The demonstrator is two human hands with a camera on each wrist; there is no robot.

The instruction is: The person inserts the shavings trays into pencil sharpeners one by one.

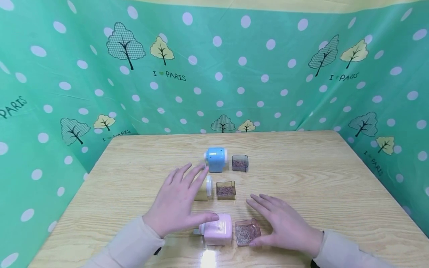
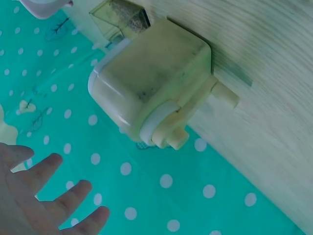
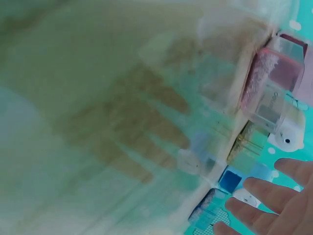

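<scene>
Three hand-crank pencil sharpeners stand in a column: a blue one at the back, a yellow one in the middle, a pink one in front. Right of each lies its see-through drawer of shavings: a grey-blue drawer, an amber drawer and a pink drawer. My left hand spreads above the yellow and pink sharpeners, partly hiding the yellow one; nothing is in its grasp. Beside the pink drawer, my right hand has its fingers extended; whether its thumb touches the drawer I cannot tell.
The wood-grain table extends to both sides of the sharpeners. A green dotted cloth hangs around its back and sides. In the right wrist view, the shiny tabletop carries a blurred reflection of a hand.
</scene>
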